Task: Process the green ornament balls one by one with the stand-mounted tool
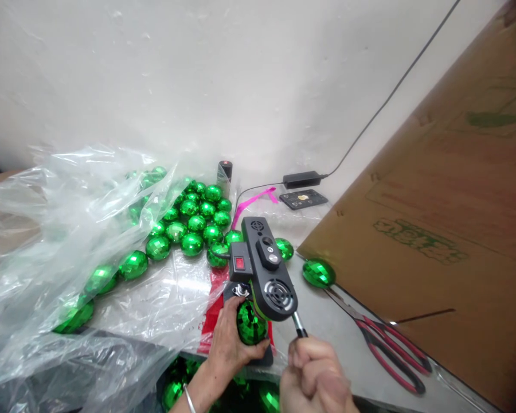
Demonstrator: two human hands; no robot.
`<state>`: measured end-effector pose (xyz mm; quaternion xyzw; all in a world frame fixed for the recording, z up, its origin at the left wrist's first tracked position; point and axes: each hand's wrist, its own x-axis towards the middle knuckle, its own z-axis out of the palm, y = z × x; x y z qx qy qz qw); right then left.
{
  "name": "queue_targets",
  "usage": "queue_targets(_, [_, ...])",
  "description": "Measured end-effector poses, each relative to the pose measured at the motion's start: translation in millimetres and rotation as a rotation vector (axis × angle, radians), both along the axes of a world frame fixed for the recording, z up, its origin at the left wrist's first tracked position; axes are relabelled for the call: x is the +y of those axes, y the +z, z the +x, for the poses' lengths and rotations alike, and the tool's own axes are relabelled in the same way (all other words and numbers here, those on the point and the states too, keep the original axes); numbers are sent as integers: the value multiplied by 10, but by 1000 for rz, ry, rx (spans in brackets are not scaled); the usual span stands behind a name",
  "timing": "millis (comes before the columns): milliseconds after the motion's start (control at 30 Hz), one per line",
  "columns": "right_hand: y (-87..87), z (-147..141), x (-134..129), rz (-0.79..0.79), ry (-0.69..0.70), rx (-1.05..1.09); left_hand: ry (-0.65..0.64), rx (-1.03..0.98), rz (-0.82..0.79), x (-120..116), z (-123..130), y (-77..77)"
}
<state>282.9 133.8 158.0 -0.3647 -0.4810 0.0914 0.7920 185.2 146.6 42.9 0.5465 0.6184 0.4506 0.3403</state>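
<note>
My left hand (227, 341) is closed around a shiny green faceted ball (253, 327), with the thumb along its lower side. The ball sits against a black device (269, 267) that has round vents and a red rocker switch. A metal rod with a black grip (300, 326) sticks out of the device's near end, and my right hand (316, 373) is wrapped around that grip. Under the ball lies the device's dark base plate (264, 358), partly hidden by the left hand. Red material (208, 321) shows beside and beneath it.
Many green balls (192, 244) lie left, partly under clear plastic sheeting (69, 229). More balls (269, 398) show below the table edge. Red-handled scissors (391, 350) lie beside a large cardboard box (447, 229). Behind are a phone (303, 199), power adapter (301, 179) and black cylinder (225, 170).
</note>
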Motion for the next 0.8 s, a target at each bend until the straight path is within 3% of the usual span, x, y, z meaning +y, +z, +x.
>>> queue_targets(133, [-140,-17,-13,18,45,-46,-16,-3,-3,10,-10,20])
queue_targets(333, [-243,-30,28,70,-26,-58,-11,-20,10,-1,-28,8])
queue_targets(433, [-55,37,29,48,8,-102,-17,-22,12,10,-22,46])
queue_targets(600, [497,100,52,-41,106,-31,-12,-40,1,26,-48,50])
queue_targets(700, [614,93,66,-49,126,-26,16,-17,56,-183,-173,-141])
queue_targets(800, [511,131,58,-40,129,-31,59,150,173,-620,-358,-431])
